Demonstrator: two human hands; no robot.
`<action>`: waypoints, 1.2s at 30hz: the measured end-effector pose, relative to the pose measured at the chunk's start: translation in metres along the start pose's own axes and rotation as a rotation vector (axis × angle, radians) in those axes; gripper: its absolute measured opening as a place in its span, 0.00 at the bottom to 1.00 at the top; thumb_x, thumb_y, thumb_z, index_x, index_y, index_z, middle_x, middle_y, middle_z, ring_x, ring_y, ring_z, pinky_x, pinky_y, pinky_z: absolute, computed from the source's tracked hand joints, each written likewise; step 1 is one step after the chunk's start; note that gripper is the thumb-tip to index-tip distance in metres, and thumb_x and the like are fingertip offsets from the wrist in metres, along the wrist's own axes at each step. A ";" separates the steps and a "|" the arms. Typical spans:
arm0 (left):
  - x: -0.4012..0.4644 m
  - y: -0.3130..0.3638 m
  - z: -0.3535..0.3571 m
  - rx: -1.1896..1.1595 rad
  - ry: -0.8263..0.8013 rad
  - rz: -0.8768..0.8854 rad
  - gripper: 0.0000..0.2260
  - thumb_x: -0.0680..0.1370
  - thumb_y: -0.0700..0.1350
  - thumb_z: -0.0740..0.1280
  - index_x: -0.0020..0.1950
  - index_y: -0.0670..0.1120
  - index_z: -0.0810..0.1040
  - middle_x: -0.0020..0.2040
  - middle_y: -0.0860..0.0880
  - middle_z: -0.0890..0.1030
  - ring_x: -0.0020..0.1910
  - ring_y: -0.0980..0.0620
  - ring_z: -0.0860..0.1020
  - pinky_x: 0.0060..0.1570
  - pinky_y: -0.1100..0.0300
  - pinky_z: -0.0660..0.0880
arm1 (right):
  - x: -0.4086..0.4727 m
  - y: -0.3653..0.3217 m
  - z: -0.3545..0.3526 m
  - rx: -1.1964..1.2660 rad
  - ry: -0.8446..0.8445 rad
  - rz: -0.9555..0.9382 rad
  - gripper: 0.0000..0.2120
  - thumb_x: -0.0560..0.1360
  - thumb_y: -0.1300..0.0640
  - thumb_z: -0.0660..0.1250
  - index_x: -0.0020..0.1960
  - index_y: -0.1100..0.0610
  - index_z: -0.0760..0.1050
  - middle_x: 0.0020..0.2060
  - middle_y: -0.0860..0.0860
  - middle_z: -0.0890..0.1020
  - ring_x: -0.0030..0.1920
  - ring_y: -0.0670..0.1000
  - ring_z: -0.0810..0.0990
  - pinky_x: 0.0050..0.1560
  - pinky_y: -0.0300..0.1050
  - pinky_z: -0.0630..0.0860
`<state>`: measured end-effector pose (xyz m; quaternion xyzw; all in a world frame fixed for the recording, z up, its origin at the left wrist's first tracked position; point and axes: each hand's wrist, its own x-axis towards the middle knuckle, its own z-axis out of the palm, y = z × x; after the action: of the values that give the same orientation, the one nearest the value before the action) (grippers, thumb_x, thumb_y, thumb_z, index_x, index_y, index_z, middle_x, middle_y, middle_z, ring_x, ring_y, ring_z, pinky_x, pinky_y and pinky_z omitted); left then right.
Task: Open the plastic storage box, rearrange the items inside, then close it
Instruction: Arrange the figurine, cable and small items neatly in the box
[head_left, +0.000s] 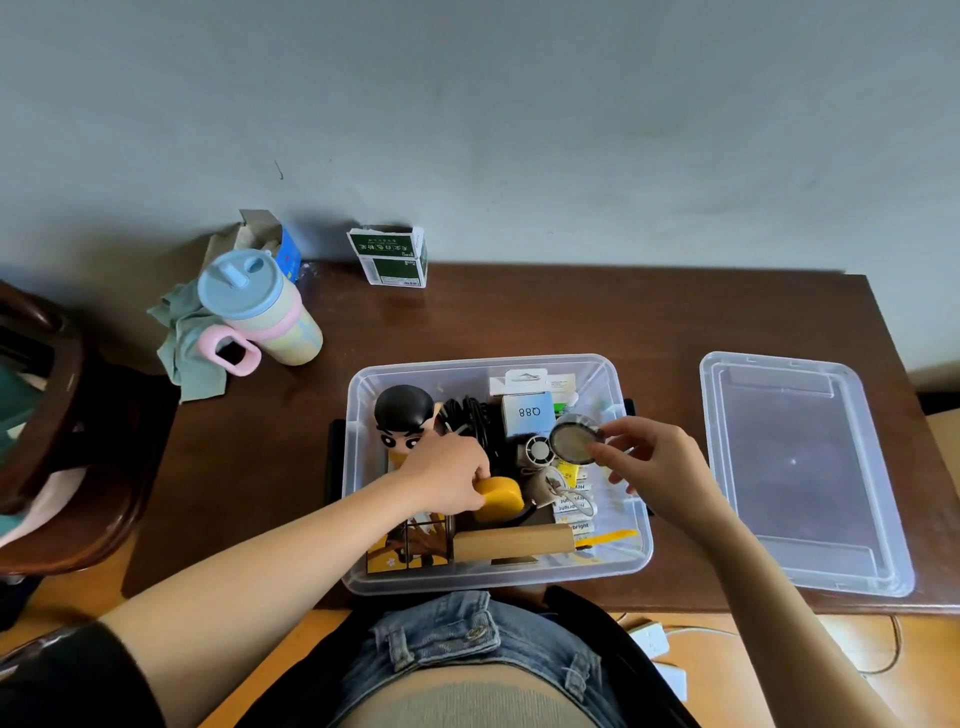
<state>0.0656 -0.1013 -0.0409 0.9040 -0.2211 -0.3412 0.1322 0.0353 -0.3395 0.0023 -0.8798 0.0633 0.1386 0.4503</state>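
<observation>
The clear plastic storage box (631, 540) stands open at the table's front edge. Its clear lid (802, 467) lies flat on the table to the right. Inside are a cartoon figure with black hair (402, 415), black cables (470, 415), a white box marked Q88 (527, 413), a small round fan (536, 451), a wooden cylinder (514, 540) and white packets (574, 506). My left hand (447, 470) reaches into the box and grips a yellow object (498, 499). Above the box's right side, my right hand (652, 460) pinches a round grey disc (574, 440).
A pastel cup with a blue lid and pink handle (265, 312) stands at the back left on a green cloth (189, 340). A green and white carton (389, 257) and an open cardboard box (262, 234) stand against the wall. A dark wooden chair (67, 426) is at the left.
</observation>
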 end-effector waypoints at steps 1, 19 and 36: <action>0.000 0.001 0.001 0.092 0.028 0.019 0.05 0.75 0.48 0.67 0.45 0.48 0.81 0.42 0.51 0.81 0.44 0.51 0.79 0.47 0.58 0.66 | 0.000 0.000 0.001 -0.004 -0.012 0.000 0.08 0.71 0.53 0.72 0.44 0.41 0.75 0.35 0.46 0.83 0.31 0.44 0.81 0.33 0.41 0.80; -0.004 0.004 -0.019 -0.410 -0.073 -0.011 0.13 0.72 0.47 0.72 0.56 0.48 0.82 0.52 0.55 0.82 0.50 0.60 0.78 0.53 0.63 0.71 | 0.010 -0.006 0.004 -0.306 -0.024 -0.059 0.07 0.73 0.45 0.69 0.48 0.47 0.79 0.35 0.40 0.80 0.35 0.43 0.79 0.38 0.46 0.79; -0.028 -0.010 -0.006 -0.075 0.227 0.116 0.12 0.74 0.54 0.70 0.56 0.55 0.81 0.47 0.57 0.82 0.43 0.62 0.69 0.61 0.61 0.60 | 0.028 -0.013 0.017 -0.498 -0.489 0.071 0.16 0.78 0.47 0.62 0.45 0.59 0.79 0.30 0.47 0.75 0.30 0.45 0.71 0.31 0.38 0.66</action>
<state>0.0537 -0.0787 -0.0249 0.9170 -0.2439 -0.2362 0.2095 0.0617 -0.3179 -0.0048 -0.9006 -0.0514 0.3721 0.2188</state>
